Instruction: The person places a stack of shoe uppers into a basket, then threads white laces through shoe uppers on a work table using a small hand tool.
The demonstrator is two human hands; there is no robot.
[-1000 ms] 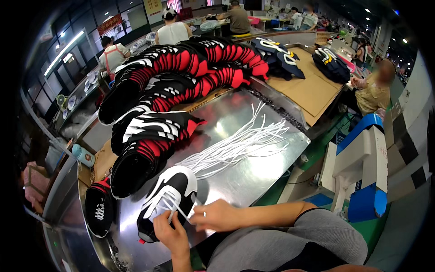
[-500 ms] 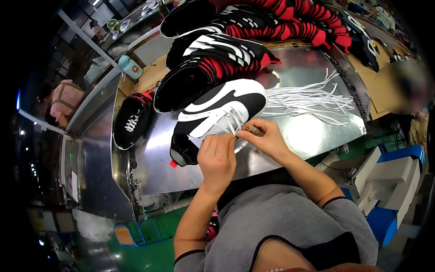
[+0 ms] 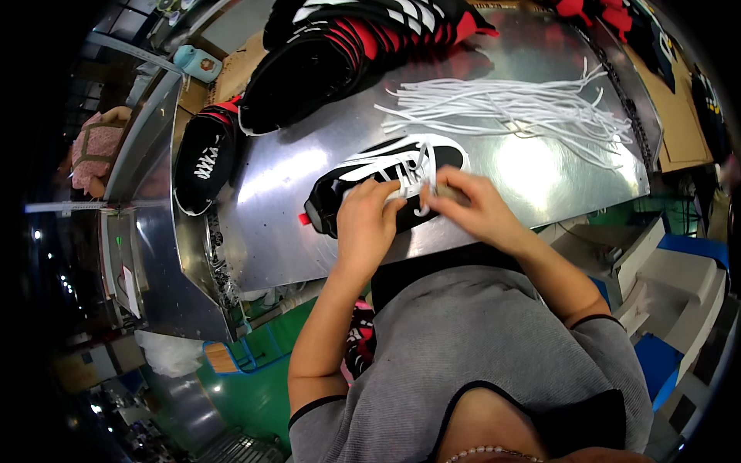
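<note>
A black and white shoe upper [image 3: 367, 166] lies on the metal tabletop in front of me, its toe pointing right and a red tab at its heel. A white shoelace [image 3: 421, 171] runs across its eyelets, with a loose end on the near side. My left hand [image 3: 367, 221] has its fingers curled over the near side of the upper, thumb close to the lacing. At the lace, my right hand [image 3: 480, 207] is closed with thumb and forefinger at the loose end; something brownish is wrapped round one of its fingers. The exact pinch is slightly blurred.
Several loose white laces [image 3: 502, 112] lie beyond the upper. Black and red uppers [image 3: 301, 81] are stacked at the back, and a single black upper [image 3: 204, 163] sits at the left edge. A light blue bottle [image 3: 197, 63] stands behind it. Another person [image 3: 99, 150] is far left.
My view has shifted, so the stacked uppers sit higher in it. The upper has rolled from side-up to lacing-up. My hands have moved a little apart, the right one now at the lace end.
</note>
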